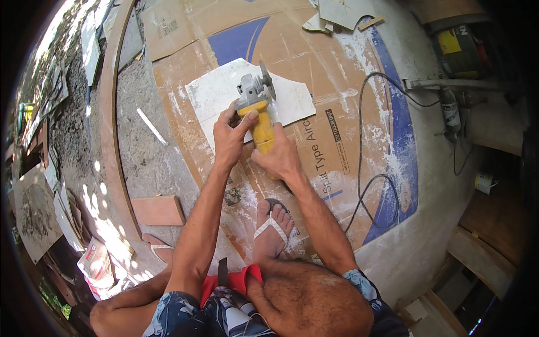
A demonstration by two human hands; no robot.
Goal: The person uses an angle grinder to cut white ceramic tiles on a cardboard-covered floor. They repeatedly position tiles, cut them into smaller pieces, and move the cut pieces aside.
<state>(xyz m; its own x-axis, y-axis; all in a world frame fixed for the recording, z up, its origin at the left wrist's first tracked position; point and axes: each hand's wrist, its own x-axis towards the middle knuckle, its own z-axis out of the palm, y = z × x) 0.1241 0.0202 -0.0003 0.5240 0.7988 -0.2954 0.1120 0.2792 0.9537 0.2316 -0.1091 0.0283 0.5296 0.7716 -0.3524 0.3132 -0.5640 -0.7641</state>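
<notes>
A yellow and grey angle grinder is in both of my hands, its head pointing away from me. My left hand is closed around the left side of the body, just behind the grey gear head. Farther back, my right hand grips the yellow housing from the right. The thin cutting disc stands upright at the grinder's right front; whether it spins cannot be told. Beneath the tool lies a white, angular-cut tile. Whether the disc touches the tile is unclear.
Dusty flattened cardboard lies under the tile. A black power cord loops along the right. Broken tile pieces lie at the far edge, a wooden plank runs along the left, and a short board lies near my sandalled feet.
</notes>
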